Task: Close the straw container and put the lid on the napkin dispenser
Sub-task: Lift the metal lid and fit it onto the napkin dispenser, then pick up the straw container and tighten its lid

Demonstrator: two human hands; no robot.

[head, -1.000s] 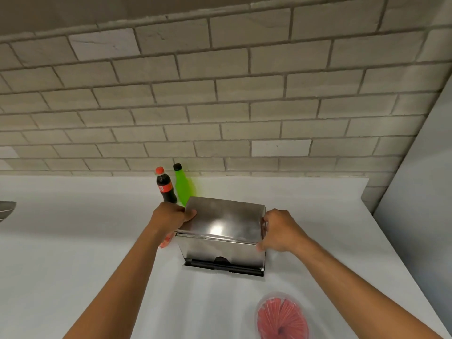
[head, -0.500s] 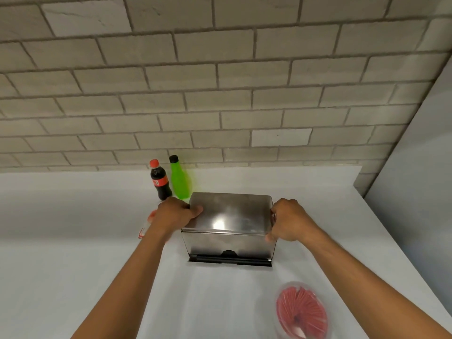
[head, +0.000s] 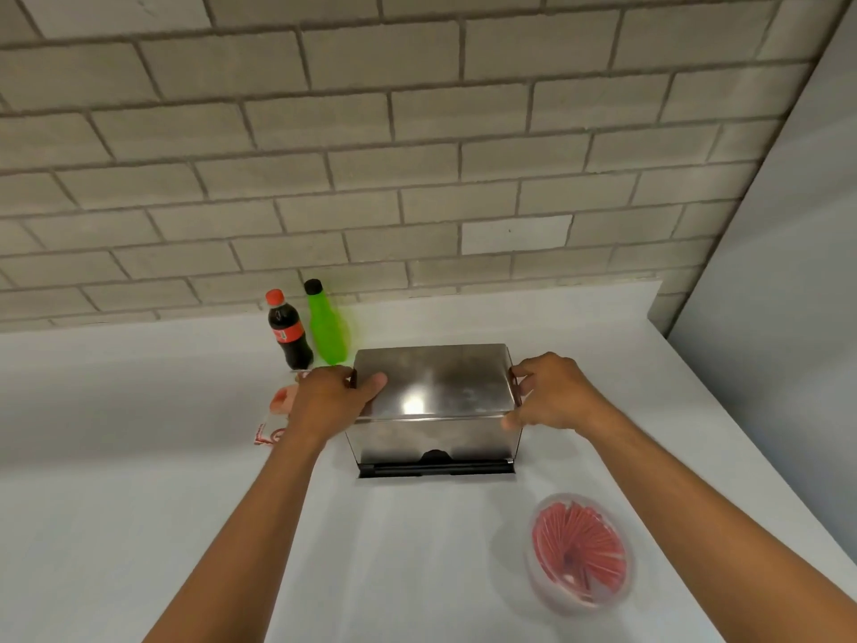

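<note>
A steel napkin dispenser [head: 433,438] stands on the white counter, its steel lid [head: 436,380] lying flat on top. My left hand [head: 331,401] grips the lid's left end, thumb on the top face. My right hand [head: 549,396] grips the lid's right end. Near the front right sits a round clear straw container [head: 579,552] full of red straws, seen from above; whether it is closed I cannot tell.
A cola bottle [head: 287,331] and a green bottle [head: 327,324] stand behind the dispenser by the brick wall. A red-and-white packet [head: 273,420] lies half hidden behind my left hand. A grey wall [head: 788,317] bounds the counter on the right.
The lid has come down from a tilt to lie level on the dispenser. Both hands stay on its ends. The camera has tilted up a little.
</note>
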